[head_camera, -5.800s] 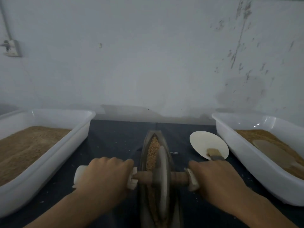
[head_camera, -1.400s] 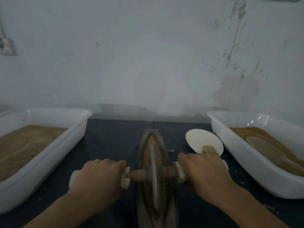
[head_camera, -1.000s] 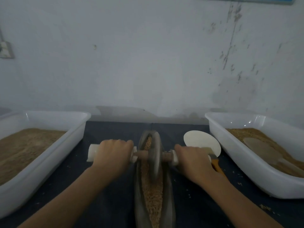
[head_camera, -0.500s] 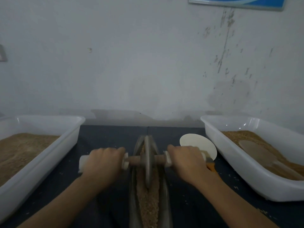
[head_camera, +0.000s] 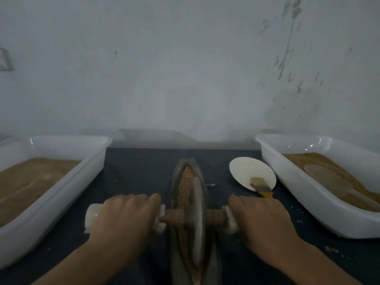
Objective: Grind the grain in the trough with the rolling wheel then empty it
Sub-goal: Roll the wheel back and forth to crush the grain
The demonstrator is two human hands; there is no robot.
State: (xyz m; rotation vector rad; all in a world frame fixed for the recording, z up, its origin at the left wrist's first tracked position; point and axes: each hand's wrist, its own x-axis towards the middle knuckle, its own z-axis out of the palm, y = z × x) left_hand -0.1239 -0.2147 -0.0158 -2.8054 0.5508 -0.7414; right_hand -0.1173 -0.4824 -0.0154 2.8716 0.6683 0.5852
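A long, narrow grey trough (head_camera: 177, 177) lies lengthwise on the dark table in front of me, with brown grain (head_camera: 185, 182) showing at its far end. The grey rolling wheel (head_camera: 197, 219) stands upright in the trough's middle part, on a brown axle with white handles. My left hand (head_camera: 123, 219) grips the left handle (head_camera: 90, 218). My right hand (head_camera: 261, 221) grips the right handle (head_camera: 230, 220). The wheel looks blurred.
A white tub (head_camera: 67, 188) of fine brown meal stands at the left. A second white tub (head_camera: 304, 194) at the right holds grain and a scoop (head_camera: 329, 177). Between trough and right tub lies a white paper plate (head_camera: 248, 169) with a brush (head_camera: 261, 187) on it.
The wheel has rolled back toward me from the trough's far end to its middle. Both hands came with it and grip the handles as before. Grain at the far end is uncovered.
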